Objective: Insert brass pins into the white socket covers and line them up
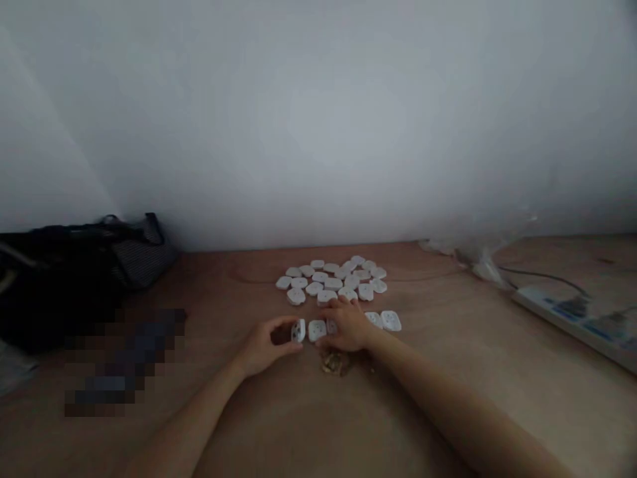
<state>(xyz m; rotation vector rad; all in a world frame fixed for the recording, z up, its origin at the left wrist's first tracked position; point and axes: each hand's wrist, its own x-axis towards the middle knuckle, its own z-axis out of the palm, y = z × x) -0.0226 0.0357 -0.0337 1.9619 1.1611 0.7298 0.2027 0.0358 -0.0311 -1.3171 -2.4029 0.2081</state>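
My left hand (pixel 269 344) pinches a white square plastic socket piece (pixel 298 330) between thumb and fingers, tipped up so that dark openings show on one face. Just right of it lies another white socket piece (pixel 317 330), flat on the table. My right hand (pixel 347 324) has its thumb and fingers around a third white piece (pixel 332 326), mostly hidden by the hand. Two more white pieces (pixel 391 321) continue the row beyond my right wrist. A small heap of brass-coloured metal bits (pixel 334 362) sits just in front of my right hand.
Several white pieces (pixel 333 283) lie grouped farther back on the brown table (pixel 279 418). A power strip (pixel 577 322) with plugs and a clear plastic bag (pixel 485 259) are at the right. A black bag (pixel 64 272) and a blurred dark object (pixel 132 358) are at the left.
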